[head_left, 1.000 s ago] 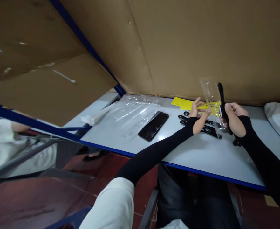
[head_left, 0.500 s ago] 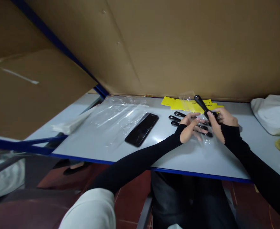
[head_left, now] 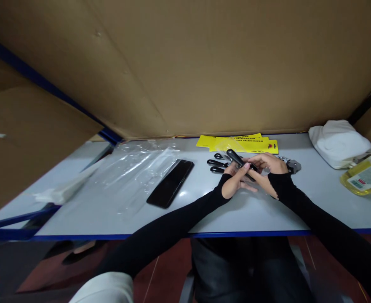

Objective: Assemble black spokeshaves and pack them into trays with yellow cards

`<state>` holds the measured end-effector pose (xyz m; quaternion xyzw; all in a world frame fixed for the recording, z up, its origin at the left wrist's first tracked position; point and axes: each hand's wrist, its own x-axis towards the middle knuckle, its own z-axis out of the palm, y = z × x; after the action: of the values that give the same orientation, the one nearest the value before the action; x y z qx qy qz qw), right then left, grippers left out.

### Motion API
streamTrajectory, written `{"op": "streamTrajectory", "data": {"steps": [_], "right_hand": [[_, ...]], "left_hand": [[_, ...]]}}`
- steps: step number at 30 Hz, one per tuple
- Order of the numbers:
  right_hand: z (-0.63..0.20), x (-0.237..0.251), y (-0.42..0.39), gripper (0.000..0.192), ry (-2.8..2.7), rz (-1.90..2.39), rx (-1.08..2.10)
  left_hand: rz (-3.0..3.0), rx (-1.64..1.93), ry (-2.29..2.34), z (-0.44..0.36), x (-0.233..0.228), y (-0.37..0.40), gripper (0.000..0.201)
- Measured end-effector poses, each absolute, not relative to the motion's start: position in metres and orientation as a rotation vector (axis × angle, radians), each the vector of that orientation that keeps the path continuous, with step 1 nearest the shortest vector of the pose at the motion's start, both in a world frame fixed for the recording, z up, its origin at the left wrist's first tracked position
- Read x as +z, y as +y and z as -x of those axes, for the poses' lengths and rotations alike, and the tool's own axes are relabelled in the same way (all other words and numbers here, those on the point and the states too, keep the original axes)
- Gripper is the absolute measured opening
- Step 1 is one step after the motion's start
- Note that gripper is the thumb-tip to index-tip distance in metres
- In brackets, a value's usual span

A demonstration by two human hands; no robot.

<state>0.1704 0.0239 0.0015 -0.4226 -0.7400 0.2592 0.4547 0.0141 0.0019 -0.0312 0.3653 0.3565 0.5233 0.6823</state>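
Note:
My left hand (head_left: 236,180) and my right hand (head_left: 265,167) meet low over the grey table (head_left: 267,210), both in black sleeves. Between them lies a black-handled tool (head_left: 237,159), tilted toward the upper left; my right hand grips its lower end and my left fingers touch its shaft. A thin clear bag seems to be around it, but this is blurred. More black-handled tools (head_left: 216,163) lie on the table just left of the hands. Yellow cards (head_left: 239,144) lie behind them.
A black phone (head_left: 170,183) lies left of the hands, beside a heap of clear plastic bags (head_left: 131,168). A white cloth bundle (head_left: 340,142) and a yellow-labelled packet (head_left: 365,176) sit at the right. Brown cardboard (head_left: 204,67) walls the back and left.
The tool and clear bag were held upright above the table; both hands have lowered them to the tabletop and drawn together. The view has swung to the right.

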Motion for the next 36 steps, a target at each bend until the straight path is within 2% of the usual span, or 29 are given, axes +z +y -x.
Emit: {"op": "streamTrajectory", "data": {"steps": [6, 12, 16, 20, 25, 28, 32, 36], "right_hand": [[-0.162, -0.006, 0.023, 0.034, -1.547, 1.034, 0.904], [-0.168, -0.004, 0.026, 0.034, -1.623, 1.086, 0.689], [-0.179, 0.008, 0.025, 0.028, -1.812, 1.059, 0.465], [-0.182, 0.005, 0.023, 0.022, -2.082, 1.026, 0.446], [-0.175, -0.011, 0.022, 0.017, -1.992, 1.114, 0.273], [-0.174, -0.015, 0.022, 0.011, -1.982, 1.100, 0.276], [-0.174, -0.018, 0.024, 0.013, -1.912, 1.103, 0.330], [-0.170, -0.019, 0.023, 0.005, -1.861, 0.956, 0.137]], "left_hand": [[-0.977, 1.187, 0.823, -0.014, -0.033, -0.004, 0.084], [-0.991, 1.135, 0.850, -0.015, -0.033, -0.004, 0.080], [-0.896, 1.178, 0.808, -0.010, -0.032, 0.003, 0.085], [-0.777, 1.260, 0.765, -0.005, -0.028, 0.006, 0.082], [-0.814, 1.274, 0.781, -0.010, -0.030, -0.002, 0.081], [-0.809, 1.302, 0.784, -0.014, -0.034, -0.005, 0.076], [-0.784, 1.275, 0.770, -0.014, -0.037, -0.002, 0.071], [-0.796, 1.241, 0.789, -0.014, -0.036, 0.000, 0.068]]}}
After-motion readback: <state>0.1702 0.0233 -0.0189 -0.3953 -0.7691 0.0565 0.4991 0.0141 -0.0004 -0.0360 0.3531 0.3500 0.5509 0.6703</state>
